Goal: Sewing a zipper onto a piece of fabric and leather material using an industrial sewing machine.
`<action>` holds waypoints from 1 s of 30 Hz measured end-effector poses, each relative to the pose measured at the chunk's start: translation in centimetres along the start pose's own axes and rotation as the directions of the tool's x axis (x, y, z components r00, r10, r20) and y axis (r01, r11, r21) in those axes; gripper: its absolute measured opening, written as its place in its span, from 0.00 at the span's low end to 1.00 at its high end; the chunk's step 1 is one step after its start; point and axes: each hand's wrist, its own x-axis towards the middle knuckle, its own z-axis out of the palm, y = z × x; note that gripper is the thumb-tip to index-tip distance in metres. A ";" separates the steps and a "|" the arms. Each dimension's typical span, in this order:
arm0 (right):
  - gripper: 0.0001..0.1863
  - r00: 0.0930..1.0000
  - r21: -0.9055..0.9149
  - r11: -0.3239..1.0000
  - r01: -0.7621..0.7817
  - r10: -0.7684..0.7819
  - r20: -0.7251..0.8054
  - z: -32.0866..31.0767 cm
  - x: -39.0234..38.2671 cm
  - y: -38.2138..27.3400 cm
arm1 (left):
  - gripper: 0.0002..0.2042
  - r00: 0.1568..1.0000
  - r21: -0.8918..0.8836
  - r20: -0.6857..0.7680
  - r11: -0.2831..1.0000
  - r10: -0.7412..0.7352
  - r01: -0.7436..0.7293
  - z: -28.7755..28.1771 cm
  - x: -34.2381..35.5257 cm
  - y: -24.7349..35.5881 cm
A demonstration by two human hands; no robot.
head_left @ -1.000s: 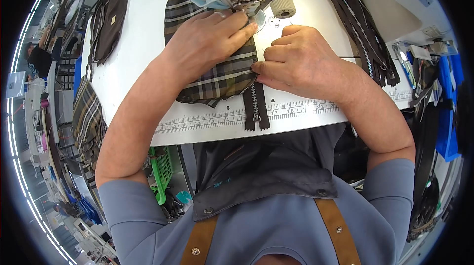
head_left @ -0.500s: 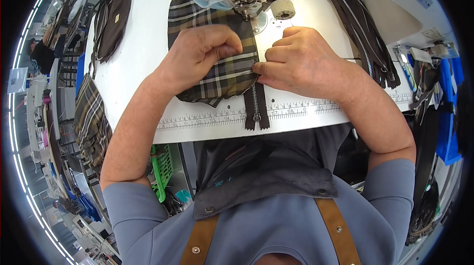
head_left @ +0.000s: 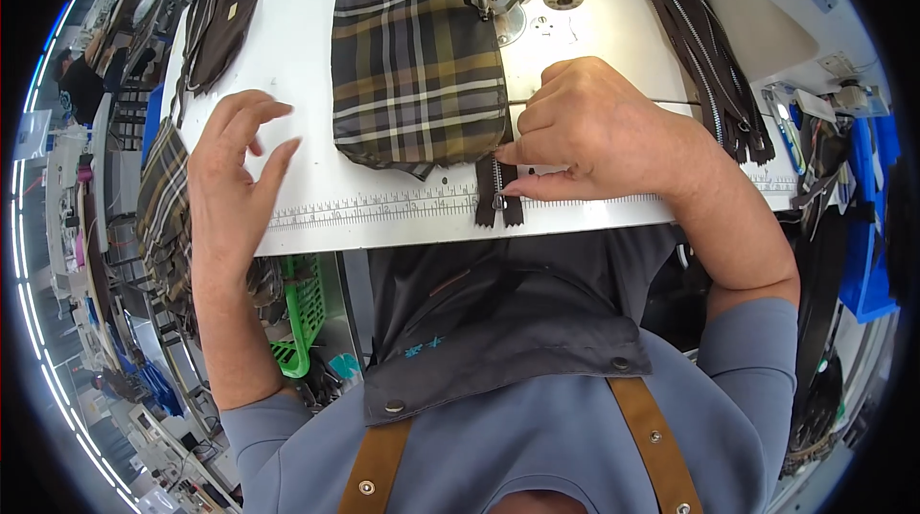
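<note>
Left hand swung left of plaid cloth, fingers loosely spread; right hand at cloth's lower-right corner, grip unclear.

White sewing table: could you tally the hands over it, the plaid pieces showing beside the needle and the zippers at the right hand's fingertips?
Hands: 2 (left hand, right hand)
Plaid piece: 1 on top; any layers beneath can't be counted
Dark zipper: 1
Total: 4
</note>
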 end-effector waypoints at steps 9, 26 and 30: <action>0.07 0.917 0.336 0.867 -0.369 0.398 -0.020 -1.7 -0.2 1.7 | 0.10 0.932 -0.645 0.101 0.736 0.349 -0.206 7.7 4.4 6.6; 0.11 0.878 0.271 0.854 -0.445 0.475 -0.055 -1.5 -0.5 2.9 | 0.04 0.854 -0.309 0.006 0.814 0.520 -0.493 10.5 5.8 7.8; 0.08 0.901 0.230 0.885 -0.406 0.430 -0.065 -1.7 -0.5 2.8 | 0.03 0.915 -0.565 0.070 0.772 0.396 -0.291 9.0 5.5 6.7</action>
